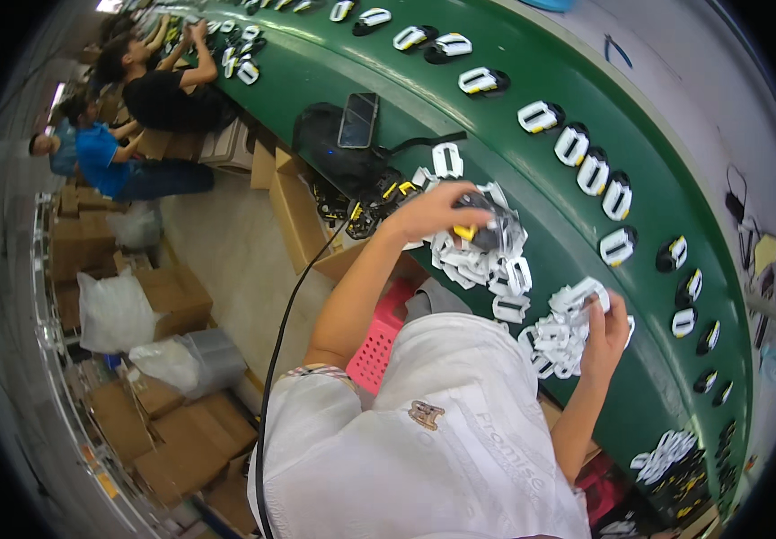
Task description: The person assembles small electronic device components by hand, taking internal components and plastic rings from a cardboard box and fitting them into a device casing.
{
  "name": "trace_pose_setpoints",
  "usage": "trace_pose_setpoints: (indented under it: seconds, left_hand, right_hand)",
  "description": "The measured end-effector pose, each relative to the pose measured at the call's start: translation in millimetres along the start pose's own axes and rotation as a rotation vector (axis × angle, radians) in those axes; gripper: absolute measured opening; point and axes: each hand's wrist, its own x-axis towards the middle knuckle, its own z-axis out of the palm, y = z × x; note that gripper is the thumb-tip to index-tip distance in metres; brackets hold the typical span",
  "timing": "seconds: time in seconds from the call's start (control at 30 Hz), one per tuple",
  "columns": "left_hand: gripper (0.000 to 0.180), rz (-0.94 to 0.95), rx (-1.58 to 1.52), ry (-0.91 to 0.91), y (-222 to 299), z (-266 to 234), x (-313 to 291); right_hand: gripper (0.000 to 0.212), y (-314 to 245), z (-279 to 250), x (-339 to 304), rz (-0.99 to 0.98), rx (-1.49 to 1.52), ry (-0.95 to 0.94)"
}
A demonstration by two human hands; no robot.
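My left hand (437, 214) is closed around a dark, rounded part with a yellow patch (496, 229), smeared by motion, over a heap of white oval frames (469, 267). Farther right, my right hand (605, 334) pinches a white plastic frame (586, 293) above a second pile of white frames (557, 340). Both piles lie along the near edge of a green conveyor table (532, 238). Black-and-yellow parts (365, 216) sit in a carton just left of my left hand.
A phone (358, 120) lies on a black bag (321, 144) left of the heap. Assembled white-and-black pieces (593, 172) line the far belt. A black cable (291, 305) hangs by my left arm. Cartons (177, 301) stand on the floor; co-workers (168, 97) sit at far left.
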Motion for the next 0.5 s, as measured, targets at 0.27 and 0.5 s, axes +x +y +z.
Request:
trace_pose_setpoints:
  seconds: [0.27, 0.5]
  left_hand:
    - [0.052, -0.112, -0.032, -0.373, 41, 80, 4]
    - [0.045, -0.036, -0.137, -0.360, 30, 105, 1]
  right_hand:
    - [0.031, -61, 50, 16, -0.006, 0.069, -0.174]
    - [0.034, -41, 42, 8, -0.060, 0.060, -0.009]
